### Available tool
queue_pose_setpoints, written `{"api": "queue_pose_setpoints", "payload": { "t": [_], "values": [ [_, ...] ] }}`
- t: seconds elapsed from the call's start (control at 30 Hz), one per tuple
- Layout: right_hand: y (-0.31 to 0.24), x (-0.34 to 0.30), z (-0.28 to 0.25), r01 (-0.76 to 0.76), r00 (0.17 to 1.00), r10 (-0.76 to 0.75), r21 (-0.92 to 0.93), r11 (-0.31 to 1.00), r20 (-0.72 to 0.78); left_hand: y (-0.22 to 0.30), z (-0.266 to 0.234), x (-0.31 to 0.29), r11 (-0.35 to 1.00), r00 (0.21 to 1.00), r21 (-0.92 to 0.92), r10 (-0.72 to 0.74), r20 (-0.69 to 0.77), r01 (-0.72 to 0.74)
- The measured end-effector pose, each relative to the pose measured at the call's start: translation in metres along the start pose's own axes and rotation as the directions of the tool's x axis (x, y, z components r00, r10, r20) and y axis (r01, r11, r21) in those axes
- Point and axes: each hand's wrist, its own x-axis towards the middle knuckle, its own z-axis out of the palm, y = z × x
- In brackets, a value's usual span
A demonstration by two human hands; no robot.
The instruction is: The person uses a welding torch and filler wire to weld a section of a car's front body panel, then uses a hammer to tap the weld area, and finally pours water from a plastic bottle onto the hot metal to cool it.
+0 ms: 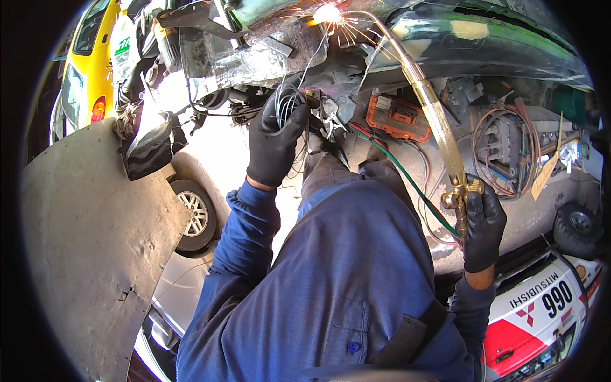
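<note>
Nearest the camera, the blue work garment is filling the lower middle of the view. The gloved right hand is gripping the valve end of the brass torch, whose neck is reaching the upper edge and bending left; there the bright flame is throwing sparks beside the green car body. The gloved left hand is holding loops of thin wire in curled fingers, one strand leading toward the flame. In my judgement, good work is needing a steady torch angle and small, even feeding of the strand, with fingers well apart from the heat. Glare is hiding the joint, so I cannot tell its condition. About room, the hoses are trailing between the torch and an orange case, possibly catching sparks; a grey sheet is limiting the left side, while the bright floor is leaving some space beside the left hand.
</note>
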Motion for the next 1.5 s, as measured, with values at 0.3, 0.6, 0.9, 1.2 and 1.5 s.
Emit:
{"api": "queue_pose_setpoints", "payload": {
  "t": [0.3, 0.6, 0.9, 1.2, 1.5],
  "values": [
    [-0.0013, 0.0004, 0.0005, 0.013, 1.0, -0.013, 0.025, 1.0, -0.002, 0.001, -0.0007, -0.0005, 1.0, 1.0, -0.005, -0.007, 0.0, 0.007],
    [-0.0039, 0.0003, 0.0016, 0.023, 1.0, -0.023, 0.023, 0.999, 0.01, -0.0006, -0.0034, 0.0001, 1.0, 1.0, -0.012, -0.009, 0.016, 0.009],
    [-0.0074, 0.0006, 0.0047, 0.035, 0.999, -0.036, 0.033, 0.999, 0.017, 0.0015, -0.0026, -0.0005, 1.0, 1.0, 0.004, -0.006, 0.021, 0.006],
    [-0.0089, 0.0002, 0.0055, 0.042, 0.999, -0.043, 0.022, 0.999, 0.024, 0.0031, -0.0041, -0.0013, 1.0, 1.0, 0.021, 0.015, 0.008, -0.015],
    [-0.0047, -0.0012, 0.0042, 0.018, 0.999, -0.019, 0.025, 1.0, 0.026, 0.0033, -0.0027, -0.0041, 1.0, 1.0, -0.016, 0.004, 0.0, -0.004]
  ]
}}
